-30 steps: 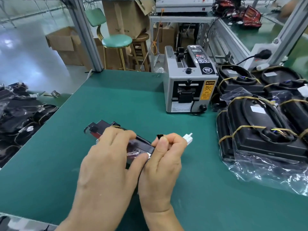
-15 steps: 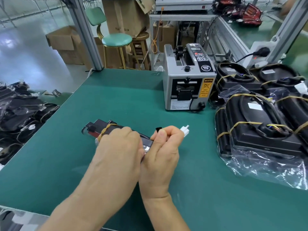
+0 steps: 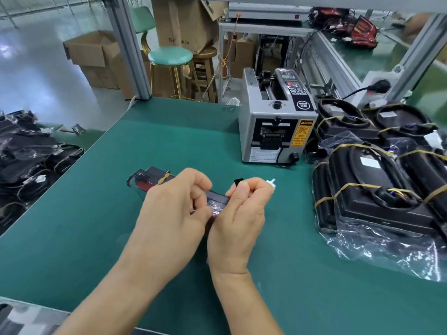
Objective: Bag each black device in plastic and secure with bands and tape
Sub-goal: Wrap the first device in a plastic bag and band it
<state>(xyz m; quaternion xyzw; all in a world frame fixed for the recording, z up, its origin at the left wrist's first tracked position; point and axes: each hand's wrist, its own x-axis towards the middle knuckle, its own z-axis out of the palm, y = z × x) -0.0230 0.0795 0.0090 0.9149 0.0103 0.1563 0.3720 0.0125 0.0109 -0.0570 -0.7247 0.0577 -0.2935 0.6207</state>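
Both forearms enter from the near edge of the green table (image 3: 72, 238). Left hand (image 3: 174, 213): fingers curled over the near end of the black device (image 3: 154, 176), pinching the clear plastic wrap (image 3: 215, 210) at the point where the two hands meet. Right hand (image 3: 242, 213): clenched around that same end, thumb up; a small black tab (image 3: 239, 183) and a white connector (image 3: 271, 183) stick out above the knuckles. Device lies at table centre, long axis running away to the left; a yellowish band (image 3: 164, 178) crosses its far, exposed end.

Right of the hands, well apart: pile of bagged black devices (image 3: 377, 189), banded, loose plastic spilling toward the near edge. Behind the hands: grey tape dispenser (image 3: 273, 131), just beside the pile. Off the table's left side: heap of dark parts (image 3: 26, 155). Farthest: green stool (image 3: 170, 56), cardboard boxes (image 3: 94, 56).
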